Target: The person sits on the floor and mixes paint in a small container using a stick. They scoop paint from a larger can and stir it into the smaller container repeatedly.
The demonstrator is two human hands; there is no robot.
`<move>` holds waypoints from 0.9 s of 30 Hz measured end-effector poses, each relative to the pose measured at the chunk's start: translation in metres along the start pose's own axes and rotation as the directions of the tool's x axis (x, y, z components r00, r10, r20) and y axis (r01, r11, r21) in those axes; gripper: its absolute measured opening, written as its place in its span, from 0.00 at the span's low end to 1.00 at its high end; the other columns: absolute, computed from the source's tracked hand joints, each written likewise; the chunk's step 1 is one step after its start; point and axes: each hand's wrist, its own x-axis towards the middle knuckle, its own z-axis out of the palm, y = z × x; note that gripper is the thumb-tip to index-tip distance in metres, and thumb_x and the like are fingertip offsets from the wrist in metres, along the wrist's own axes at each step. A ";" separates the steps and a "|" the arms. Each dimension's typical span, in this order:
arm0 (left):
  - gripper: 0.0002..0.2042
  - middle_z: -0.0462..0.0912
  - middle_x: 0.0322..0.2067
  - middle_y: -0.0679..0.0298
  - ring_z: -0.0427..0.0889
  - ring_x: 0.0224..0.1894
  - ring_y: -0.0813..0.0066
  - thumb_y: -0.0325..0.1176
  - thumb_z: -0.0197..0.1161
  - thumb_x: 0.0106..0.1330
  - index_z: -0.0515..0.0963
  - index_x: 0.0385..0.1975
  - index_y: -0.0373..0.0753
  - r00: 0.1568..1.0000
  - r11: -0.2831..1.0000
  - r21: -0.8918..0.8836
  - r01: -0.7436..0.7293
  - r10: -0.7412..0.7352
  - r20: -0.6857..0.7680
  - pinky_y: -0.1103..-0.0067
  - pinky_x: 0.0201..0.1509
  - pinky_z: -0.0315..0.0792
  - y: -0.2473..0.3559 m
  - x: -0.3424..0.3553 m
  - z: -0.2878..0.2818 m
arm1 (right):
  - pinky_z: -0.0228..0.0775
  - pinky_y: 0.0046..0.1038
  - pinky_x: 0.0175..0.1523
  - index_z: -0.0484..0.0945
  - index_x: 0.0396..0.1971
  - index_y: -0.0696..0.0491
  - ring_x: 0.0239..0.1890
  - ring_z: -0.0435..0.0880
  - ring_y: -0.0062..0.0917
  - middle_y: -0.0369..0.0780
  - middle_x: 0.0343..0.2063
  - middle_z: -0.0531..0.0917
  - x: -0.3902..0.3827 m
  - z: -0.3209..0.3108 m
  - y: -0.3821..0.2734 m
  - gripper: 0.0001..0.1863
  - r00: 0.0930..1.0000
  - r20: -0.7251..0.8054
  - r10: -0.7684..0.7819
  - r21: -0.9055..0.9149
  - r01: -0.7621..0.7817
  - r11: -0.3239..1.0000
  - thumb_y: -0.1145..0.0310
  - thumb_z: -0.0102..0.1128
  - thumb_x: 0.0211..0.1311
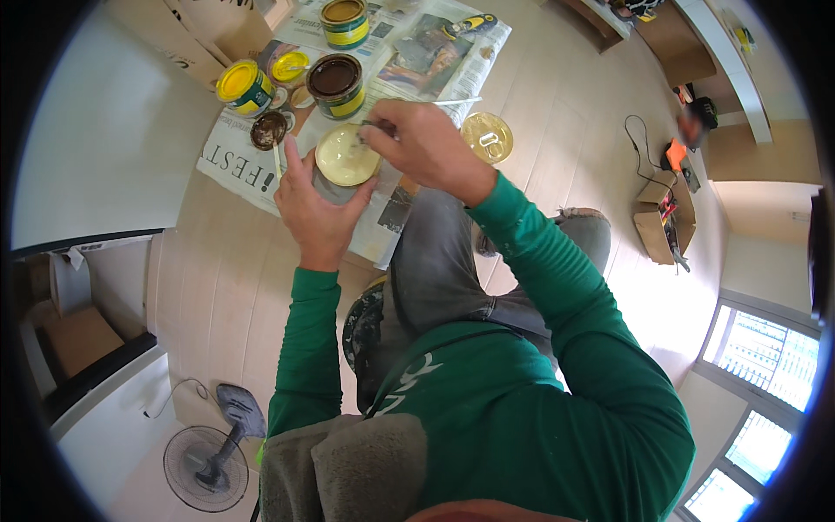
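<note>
A round container of cream-coloured paint (347,155) rests in my left hand (315,209), its fingers and thumb wrapped around the sides. My right hand (426,143) is at the container's right rim, fingers pinched together. Something small and dark shows at those fingertips, too blurred to name. Just beyond stands an open tin of dark brown paint (336,76). To its left is an open tin of yellow paint (237,83), with a yellow-coated lid (290,66) between them. A brown-coated lid (268,130) lies left of my left hand, near a thin pale stick (277,162).
Newspaper sheets (235,165) cover the floor under the tins. Farther back are an ochre paint tin (345,23) and a yellow-and-black handled tool (470,26). A gold lid (487,137) lies right of the paper. A fan (206,468) and tool box (663,217) stand farther off.
</note>
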 end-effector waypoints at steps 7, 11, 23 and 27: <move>0.64 0.87 0.62 0.58 0.80 0.65 0.52 0.50 0.89 0.53 0.52 0.84 0.30 1.000 1.000 -0.007 0.015 -0.015 0.013 0.56 0.71 0.64 -0.005 -0.001 0.001 | 0.81 0.51 0.43 0.87 0.40 0.55 0.38 0.90 0.53 0.51 0.34 0.90 0.010 -0.008 0.006 0.14 0.995 -0.101 0.026 -0.111 -0.037 0.993 0.58 0.66 0.71; 0.64 0.87 0.63 0.58 0.80 0.66 0.52 0.50 0.88 0.54 0.52 0.84 0.30 1.000 1.000 -0.024 0.005 -0.005 -0.005 0.56 0.71 0.63 -0.006 -0.001 0.001 | 0.81 0.51 0.43 0.87 0.42 0.54 0.38 0.90 0.53 0.51 0.33 0.90 0.001 -0.006 0.005 0.14 1.000 0.014 0.018 -0.046 -0.018 0.999 0.58 0.66 0.72; 0.64 0.87 0.62 0.58 0.80 0.64 0.52 0.50 0.89 0.53 0.53 0.84 0.30 1.000 1.000 -0.023 0.000 0.000 -0.025 0.55 0.71 0.64 -0.008 -0.003 0.003 | 0.81 0.51 0.44 0.88 0.43 0.54 0.38 0.90 0.52 0.50 0.32 0.90 0.003 -0.006 0.012 0.15 1.000 0.009 0.005 -0.045 -0.004 0.999 0.57 0.66 0.73; 0.64 0.87 0.62 0.59 0.80 0.64 0.53 0.50 0.89 0.52 0.53 0.84 0.30 1.000 0.998 -0.059 -0.002 0.001 -0.011 0.55 0.71 0.64 -0.008 0.000 0.004 | 0.81 0.47 0.43 0.87 0.43 0.58 0.36 0.90 0.51 0.50 0.32 0.90 0.010 0.012 0.006 0.15 0.997 -0.079 -0.010 -0.012 0.009 1.000 0.59 0.68 0.73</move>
